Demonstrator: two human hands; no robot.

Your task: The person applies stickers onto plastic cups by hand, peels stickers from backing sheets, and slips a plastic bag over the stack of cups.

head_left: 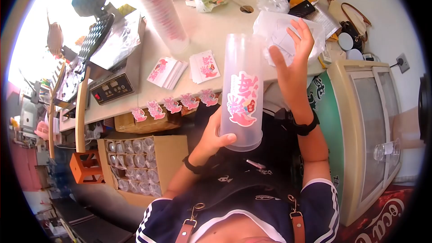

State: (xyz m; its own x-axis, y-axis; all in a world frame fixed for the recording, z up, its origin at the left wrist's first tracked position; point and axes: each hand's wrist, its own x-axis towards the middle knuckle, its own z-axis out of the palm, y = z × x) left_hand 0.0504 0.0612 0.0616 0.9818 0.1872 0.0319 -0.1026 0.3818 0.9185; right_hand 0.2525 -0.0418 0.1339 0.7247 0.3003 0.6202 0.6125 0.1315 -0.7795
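A tall clear plastic cup [243, 58] with a pink and white sticker [244, 101] is in my left hand [216, 132], whose fingers wrap round its lower side, thumb in front. The rim end points down toward me. To the right of the cup, my right hand [292, 58] is raised with fingers spread and nothing in it. Several pink stickers [172, 105] hang along the table's front edge. Two stacks of printed sticker cards, the left stack [166, 73] and the right stack [204, 66], lie on the table behind them.
A tall stack of stickered cups [159, 13] stands on the table [211, 13]. At left is a waffle iron [96, 38] with a control panel [114, 88]. Below sits a cardboard box of wrapped cups [135, 164]. A glass-door cooler [364, 108] stands at right; bags [290, 31] lie behind.
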